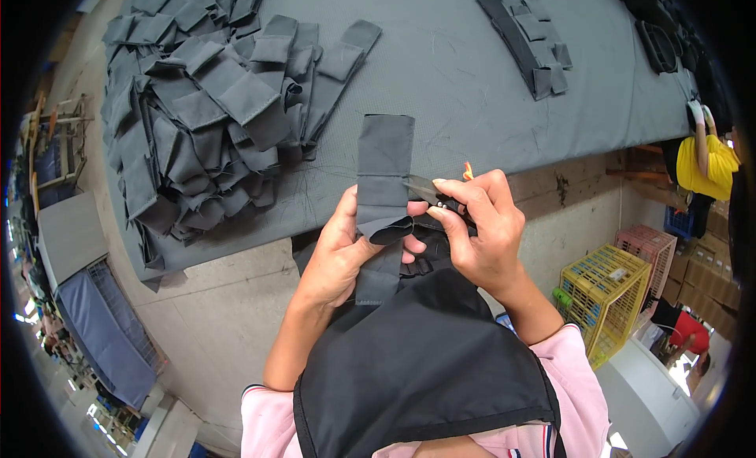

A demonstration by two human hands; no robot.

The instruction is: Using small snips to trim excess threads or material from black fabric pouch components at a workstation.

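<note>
A dark grey sewn fabric strip [386,147] extends over the table's near edge, its lower end hanging in front of my black apron. My left hand [335,249] grips it around the middle, where a fold of the cloth bulges open. In my right hand [484,226] is a pair of small thread snips [425,190], held with thumb and fingers; the metal blades touch the strip's right edge beside a cross seam. A bit of orange [468,171] shows above that hand. Whether the blades are closed on a thread is too small to tell.
A large heap of similar grey strips [197,103] covers the table's left side. A few more strips [531,40] lie at the far right on the grey-covered table [449,80]. Yellow crates [602,292] stand on the floor at right. A person in yellow [709,163] works beyond.
</note>
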